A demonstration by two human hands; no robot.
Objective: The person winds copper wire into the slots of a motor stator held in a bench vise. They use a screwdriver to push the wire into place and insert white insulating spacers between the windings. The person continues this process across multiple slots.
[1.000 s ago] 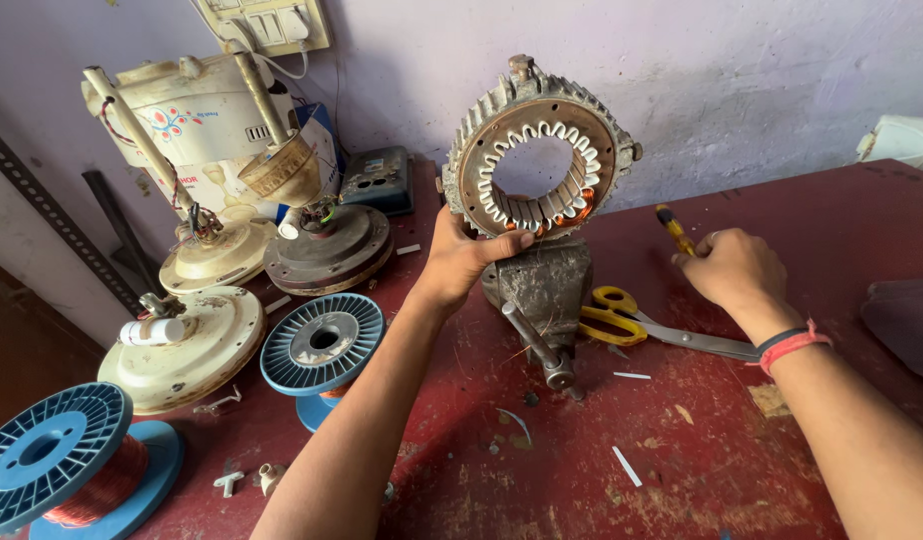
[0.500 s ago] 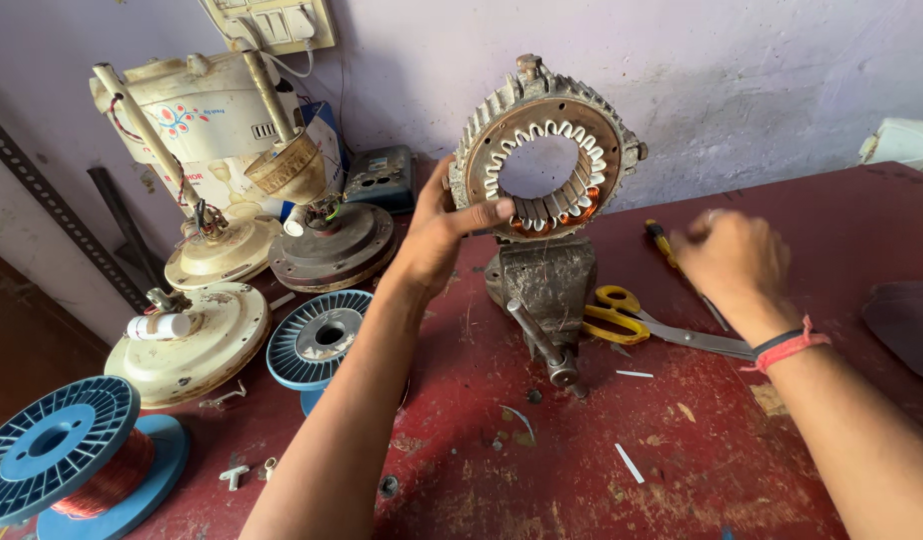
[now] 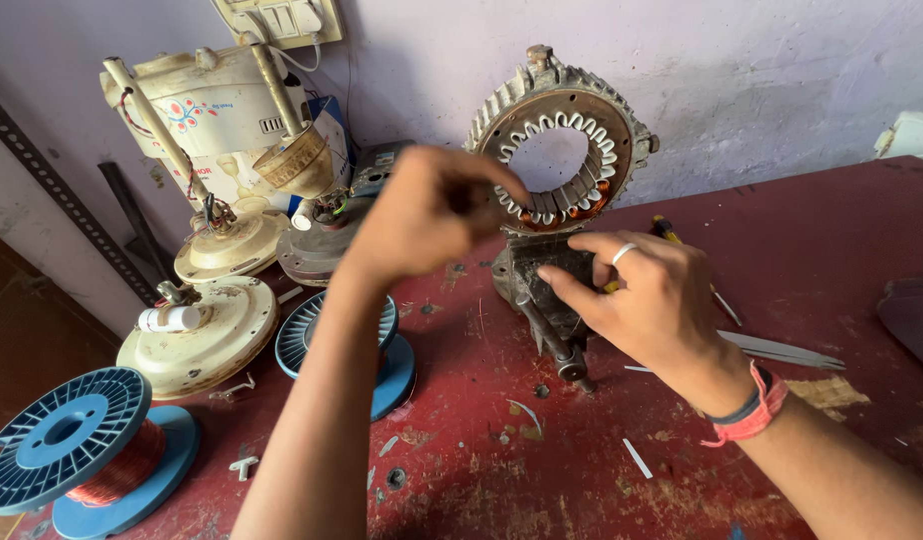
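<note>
The left hand (image 3: 432, 210) is blurred, its fingers curled loosely together, the fingertips right at the nine-o'clock edge of the stator ring (image 3: 560, 140); whether they pinch anything there I cannot tell. The right hand (image 3: 642, 295) is partly open, fingers spread and slightly bent, its tips resting on the grey metal vise (image 3: 542, 300) that carries the ring; a pale ring sits on one finger and a red-and-dark band on the wrist.

The stator stands upright on edge above the vise, at twelve o'clock from the right hand. Its bore faces the camera, so its axis runs front to back towards the wall. White slot liners line the inner rim and copper winding shows at the bottom.

Under the right wrist, at three o'clock, lie the blades of scissors (image 3: 782, 350) on the red table (image 3: 542, 480). At nine o'clock sit cream fan housings (image 3: 197, 335), with blue wire spools (image 3: 77, 440) further out, one holding copper wire.
</note>
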